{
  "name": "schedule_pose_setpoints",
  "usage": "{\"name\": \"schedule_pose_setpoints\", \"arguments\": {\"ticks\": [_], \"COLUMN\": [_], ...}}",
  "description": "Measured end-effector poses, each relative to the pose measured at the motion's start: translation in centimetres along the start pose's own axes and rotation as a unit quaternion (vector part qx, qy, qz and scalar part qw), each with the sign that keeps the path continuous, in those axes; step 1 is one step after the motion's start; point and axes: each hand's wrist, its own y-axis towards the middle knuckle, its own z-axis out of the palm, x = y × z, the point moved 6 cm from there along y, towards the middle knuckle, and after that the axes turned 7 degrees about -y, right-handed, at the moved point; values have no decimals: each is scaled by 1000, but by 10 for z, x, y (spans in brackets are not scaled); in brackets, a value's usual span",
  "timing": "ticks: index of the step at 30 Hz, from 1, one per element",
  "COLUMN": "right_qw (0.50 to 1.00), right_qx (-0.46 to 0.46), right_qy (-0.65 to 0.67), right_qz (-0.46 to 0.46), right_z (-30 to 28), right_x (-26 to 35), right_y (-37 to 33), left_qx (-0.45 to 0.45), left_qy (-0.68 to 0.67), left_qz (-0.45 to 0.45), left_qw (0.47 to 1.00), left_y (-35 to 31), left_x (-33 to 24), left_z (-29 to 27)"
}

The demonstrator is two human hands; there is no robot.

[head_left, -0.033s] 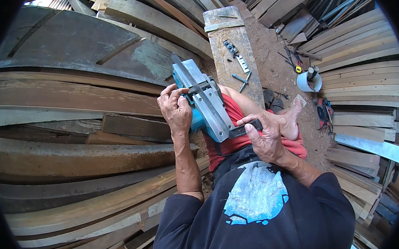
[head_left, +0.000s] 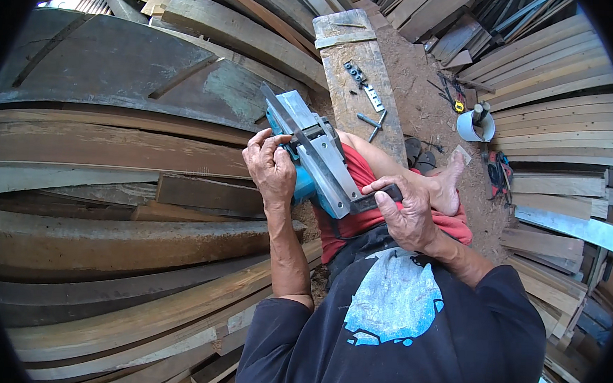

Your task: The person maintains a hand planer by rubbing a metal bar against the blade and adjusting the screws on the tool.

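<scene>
- The left hand (head_left: pixel 273 168) stands at the left side of the planer (head_left: pixel 331 166), its forearm rising from the near edge, wrist fairly straight, fingers bent and their tips at the planer's edge about midway along; whether it grips or only steadies the tool, I cannot tell.
- The right hand (head_left: pixel 411 217) comes in from the near right, elbow bent out, and pinches the dark handle of a square (head_left: pixel 315 162) between thumb and fingers, the forefinger reaching left along it.
- The planer lies sole up over the person's lap, above the red shorts (head_left: pixel 356 168), slanting from far left to near right.
- Its teal body shows at the left, under a pale metal sole with small round holes and a dark slot across the middle.
- The square's straight metal blade lies lengthwise along the sole, its far tip jutting past the planer's far left end.
</scene>
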Motion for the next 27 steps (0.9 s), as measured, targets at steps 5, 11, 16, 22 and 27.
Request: {"name": "schedule_pose_setpoints", "arguments": {"ticks": [5, 11, 16, 22, 27], "right_qw": [1000, 1000, 1000, 1000, 1000], "right_qx": [15, 21, 23, 22, 24], "right_qy": [15, -3, 5, -6, -12], "right_qz": [-4, -19, -1, -7, -16], "right_z": [8, 13, 14, 14, 15], "right_x": [5, 7, 6, 7, 10], "right_y": [0, -3, -6, -7, -5], "left_qx": [-7, -9, -2, -3, -5], "left_qy": [-13, -23, -15, -23, -25], "left_qz": [6, 9, -2, -5, 7], "left_qw": [1000, 1000, 1000, 1000, 1000], "left_y": [0, -1, -1, -1, -1], "left_x": [0, 1, 1, 3, 3], "left_z": [-1, -1, -1, -2, -2]}}
